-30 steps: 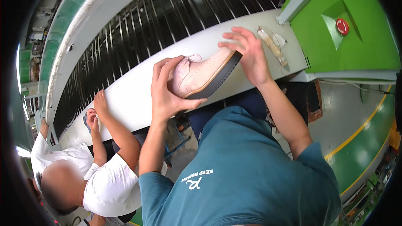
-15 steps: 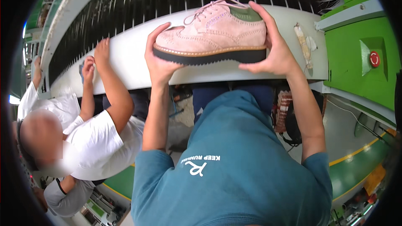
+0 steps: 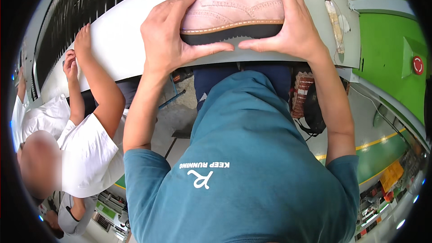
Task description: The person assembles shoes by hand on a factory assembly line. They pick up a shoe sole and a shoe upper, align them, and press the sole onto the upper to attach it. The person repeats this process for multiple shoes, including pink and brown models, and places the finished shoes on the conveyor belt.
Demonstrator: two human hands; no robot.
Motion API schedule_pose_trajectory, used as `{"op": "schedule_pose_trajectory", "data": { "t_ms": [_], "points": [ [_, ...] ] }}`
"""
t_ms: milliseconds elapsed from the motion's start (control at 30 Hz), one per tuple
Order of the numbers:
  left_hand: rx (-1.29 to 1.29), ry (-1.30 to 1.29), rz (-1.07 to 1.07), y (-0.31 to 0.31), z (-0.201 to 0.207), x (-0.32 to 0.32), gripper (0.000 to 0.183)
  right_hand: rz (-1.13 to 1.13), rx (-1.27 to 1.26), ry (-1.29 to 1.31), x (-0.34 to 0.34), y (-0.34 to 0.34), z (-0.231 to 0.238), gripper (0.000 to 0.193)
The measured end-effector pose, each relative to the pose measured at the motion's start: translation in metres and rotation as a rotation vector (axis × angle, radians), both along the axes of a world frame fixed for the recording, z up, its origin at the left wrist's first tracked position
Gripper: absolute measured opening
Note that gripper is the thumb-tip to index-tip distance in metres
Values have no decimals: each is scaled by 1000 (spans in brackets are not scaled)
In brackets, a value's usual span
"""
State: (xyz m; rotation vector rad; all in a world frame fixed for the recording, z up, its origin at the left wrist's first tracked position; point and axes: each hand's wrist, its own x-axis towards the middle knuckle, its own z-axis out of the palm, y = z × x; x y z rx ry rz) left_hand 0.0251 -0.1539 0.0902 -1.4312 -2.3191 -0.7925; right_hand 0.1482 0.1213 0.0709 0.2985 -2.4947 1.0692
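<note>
Both hands on one thing — a pink lace-up shoe, held over the near part of the white desk in front of the wearer. Its long side faces the body, dark sole downward, the upper edge running out at the top of the view. Tan welt with pale stitching along the sole; laces toward the left, green lining at the heel opening on the right.

Left hand: grip closed about the toe end, fingers over the upper, thumb stretched out along the bottom of the sole. Right hand: grip closed about the heel end, fingers behind it, thumb likewise under the sole. The thumb tips point at each other, near but apart. Whether the sole touches the desk, cannot tell.

On the desk to the right, well apart from the shoe, a slim pale stick-like piece. Beyond it, a green machine housing bearing a round red button. Dark slats border the far side of the desk. To the left, a co-worker in a white shirt — one hand at the desk.
</note>
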Motion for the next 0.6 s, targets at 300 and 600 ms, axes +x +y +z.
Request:
{"op": "schedule_pose_trajectory", "data": {
  "t_ms": [300,600],
  "points": [
    [-59,-11,12,5,1,-8,103,-33,53,52,-10,7,1,122],
    [47,11,1,4,-2,5,88,-71,-31,35,2,-4,11,120]
  ]
}}
